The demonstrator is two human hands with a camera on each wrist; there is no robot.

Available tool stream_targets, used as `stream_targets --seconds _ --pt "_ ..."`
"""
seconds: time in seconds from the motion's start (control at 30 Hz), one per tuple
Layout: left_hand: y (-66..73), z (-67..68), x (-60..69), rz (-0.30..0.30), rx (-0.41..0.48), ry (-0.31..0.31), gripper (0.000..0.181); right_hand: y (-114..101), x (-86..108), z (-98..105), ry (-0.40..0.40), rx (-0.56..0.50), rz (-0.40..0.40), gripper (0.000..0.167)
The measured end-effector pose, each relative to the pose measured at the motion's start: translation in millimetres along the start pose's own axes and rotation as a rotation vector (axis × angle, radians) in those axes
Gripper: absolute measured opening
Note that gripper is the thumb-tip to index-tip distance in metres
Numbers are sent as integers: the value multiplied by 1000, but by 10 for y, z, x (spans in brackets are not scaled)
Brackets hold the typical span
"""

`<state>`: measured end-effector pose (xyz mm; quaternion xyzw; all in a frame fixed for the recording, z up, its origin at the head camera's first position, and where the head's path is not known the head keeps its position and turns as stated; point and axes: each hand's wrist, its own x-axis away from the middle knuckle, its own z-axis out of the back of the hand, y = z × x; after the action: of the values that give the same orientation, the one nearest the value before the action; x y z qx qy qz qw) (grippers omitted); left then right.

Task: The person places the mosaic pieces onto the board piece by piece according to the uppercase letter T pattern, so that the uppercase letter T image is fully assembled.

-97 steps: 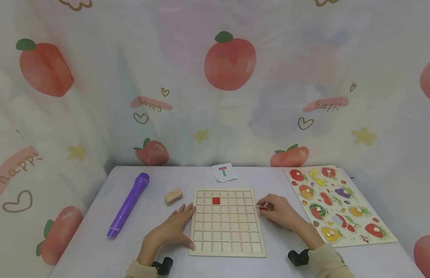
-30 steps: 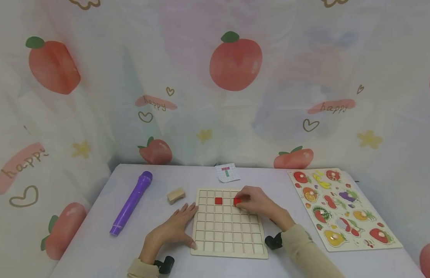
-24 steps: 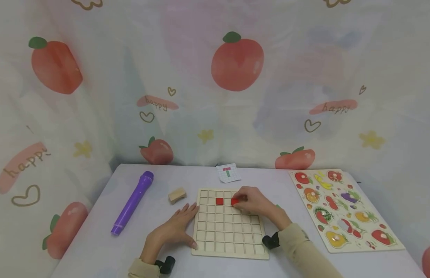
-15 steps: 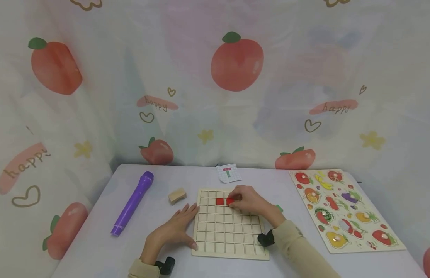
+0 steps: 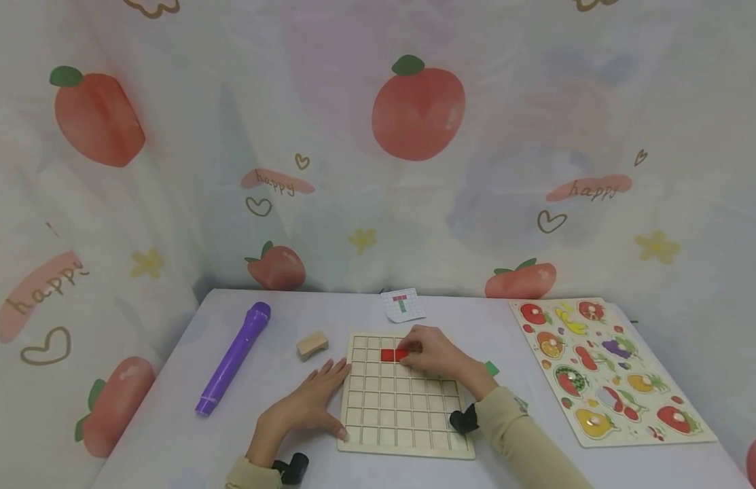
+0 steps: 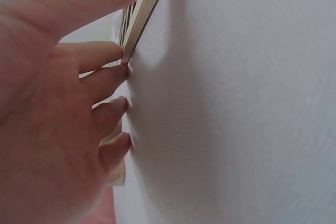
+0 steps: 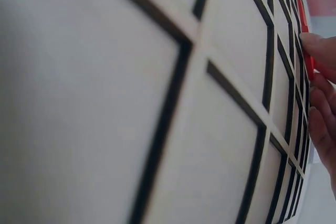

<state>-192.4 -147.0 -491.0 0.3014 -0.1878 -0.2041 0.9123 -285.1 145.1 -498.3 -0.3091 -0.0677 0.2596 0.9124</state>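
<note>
plainly, left fingers (image 6: 107, 81) spread at board edge (image 5: 345, 401); right fingers (image 7: 320, 48) pinch red tile (image 5: 400, 355) near open cells (image 5: 403, 402).

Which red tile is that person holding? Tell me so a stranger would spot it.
On the white table, find the gridded wooden board. Near its far edge, a red tile lies in a cell; the held tile is just to its right. Only this one is pinched by the right hand.
</note>
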Motion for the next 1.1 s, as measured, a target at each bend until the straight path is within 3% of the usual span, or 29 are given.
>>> stream_targets --seconds 0.3,0.6,0.83,1.1 --pt "-11 3 -2 13 -4 -6 121 -6 14 4 4 4 40 21" --pt "24 4 -2 16 2 -14 120 11 123 35 45 -15 -10 19" --pt "-64 -31 -34 13 1 -10 121 43 256 85 92 -38 -34 17" --pt "-6 -1 -3 0 1 -11 120 52 406 171 142 -50 -86 18"
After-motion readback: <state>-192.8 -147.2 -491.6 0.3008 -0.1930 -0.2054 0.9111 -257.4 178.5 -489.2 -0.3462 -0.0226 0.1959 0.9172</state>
